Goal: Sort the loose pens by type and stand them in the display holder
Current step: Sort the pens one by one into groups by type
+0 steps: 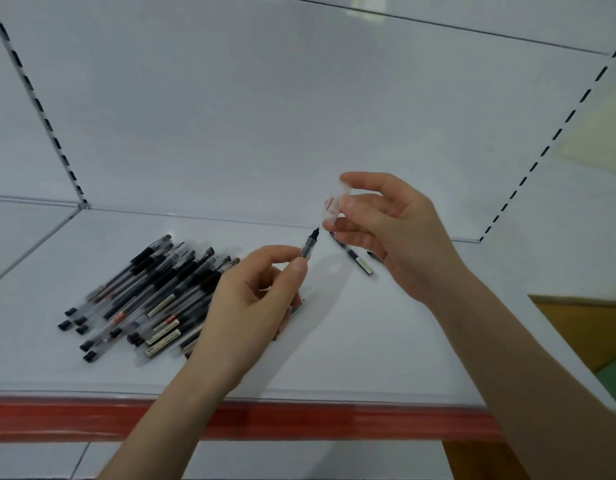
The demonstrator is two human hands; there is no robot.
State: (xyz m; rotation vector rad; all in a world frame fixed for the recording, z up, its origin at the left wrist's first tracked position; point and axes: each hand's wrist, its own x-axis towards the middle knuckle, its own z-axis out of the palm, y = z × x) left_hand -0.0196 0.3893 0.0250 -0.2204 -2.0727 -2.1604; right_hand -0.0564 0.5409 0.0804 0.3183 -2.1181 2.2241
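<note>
Black-capped clear pens (140,299) lie on a white shelf (368,341) with red edging (299,419).

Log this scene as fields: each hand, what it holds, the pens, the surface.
left hand: pinches uncapped pen, tip pointing up
right hand: pinches clear cap, close above the tip
pile of pens: lying on white shelf, left of both hands
loose pen: lying on shelf under right hand

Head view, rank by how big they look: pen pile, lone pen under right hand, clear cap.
Pen pile.
Lone pen and clear cap: look alike, unranked; the right hand hides part of the pen.
</note>
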